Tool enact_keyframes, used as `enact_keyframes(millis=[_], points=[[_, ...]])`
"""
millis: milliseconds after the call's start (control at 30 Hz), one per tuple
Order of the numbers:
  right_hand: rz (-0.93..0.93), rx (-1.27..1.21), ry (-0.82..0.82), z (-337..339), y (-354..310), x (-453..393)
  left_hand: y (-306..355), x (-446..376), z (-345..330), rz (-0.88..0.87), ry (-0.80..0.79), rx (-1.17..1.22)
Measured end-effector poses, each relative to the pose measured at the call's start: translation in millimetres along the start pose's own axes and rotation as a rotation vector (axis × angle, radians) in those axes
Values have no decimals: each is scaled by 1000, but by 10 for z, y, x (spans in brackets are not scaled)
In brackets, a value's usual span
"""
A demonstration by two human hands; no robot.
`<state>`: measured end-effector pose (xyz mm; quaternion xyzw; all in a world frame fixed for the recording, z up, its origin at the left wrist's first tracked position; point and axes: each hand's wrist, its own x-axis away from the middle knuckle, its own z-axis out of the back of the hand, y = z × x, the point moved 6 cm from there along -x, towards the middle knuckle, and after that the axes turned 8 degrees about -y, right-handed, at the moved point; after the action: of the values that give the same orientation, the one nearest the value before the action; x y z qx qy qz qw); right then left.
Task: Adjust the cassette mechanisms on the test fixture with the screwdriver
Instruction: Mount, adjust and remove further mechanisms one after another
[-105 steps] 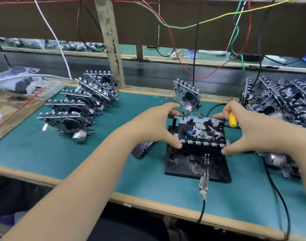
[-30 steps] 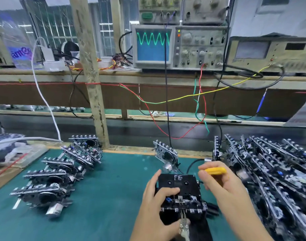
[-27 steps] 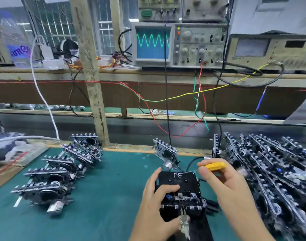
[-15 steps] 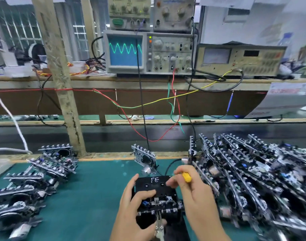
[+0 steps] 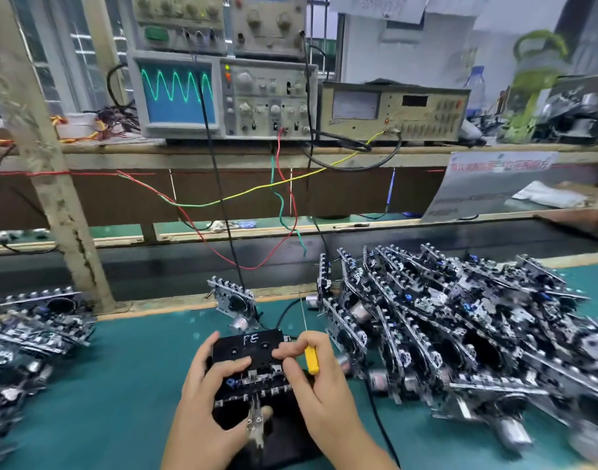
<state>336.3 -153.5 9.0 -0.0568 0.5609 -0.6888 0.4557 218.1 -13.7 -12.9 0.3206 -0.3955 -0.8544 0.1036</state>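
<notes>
- Cassette mechanism (image 5: 253, 385) sits on the black test fixture (image 5: 284, 435) at the near middle of the worktop (image 5: 114, 385), with a black cassette marked "FE" (image 5: 248, 347) loaded on top of it.
- Left hand (image 5: 209, 401) grips the mechanism from its left side, fingers curled over the cassette's near edge and thumb low at the front by a metal clip (image 5: 255, 425).
- Right hand (image 5: 318, 391) pinches a screwdriver (image 5: 309, 354) by its yellow handle; the thin shaft points up and away, so the tip is not on any screw.
- Handling, as a judgement: the mechanism looks light and rigid, a stamped metal frame with small plastic parts and toothed edges that could bend or snag. Best held by the outer frame edges, as the left hand does, keeping clear of the head area and fine levers.
- The screwdriver is slim and light; a fingertip pinch suits small turns, though the thin shaft could slip off a tiny screw.
- Worktop surface is a green mat with a wooden front edge, likely giving some grip under the fixture.
- Right of the fixture lies a large heap of mechanisms (image 5: 460, 334); a smaller stack (image 5: 36, 327) lies left, and one mechanism (image 5: 235, 301) stands tilted just behind.
- Above, a shelf carries an oscilloscope (image 5: 223, 93) showing a green sine trace, another instrument (image 5: 392, 110), and coloured wires (image 5: 280, 205) hanging toward the worktop.
</notes>
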Motion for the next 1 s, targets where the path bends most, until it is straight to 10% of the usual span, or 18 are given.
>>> enact_keyframes(millis=[1000], points=[[-59,65,-75,10,-8,75,-51,-4,-16,32,-45,-3]])
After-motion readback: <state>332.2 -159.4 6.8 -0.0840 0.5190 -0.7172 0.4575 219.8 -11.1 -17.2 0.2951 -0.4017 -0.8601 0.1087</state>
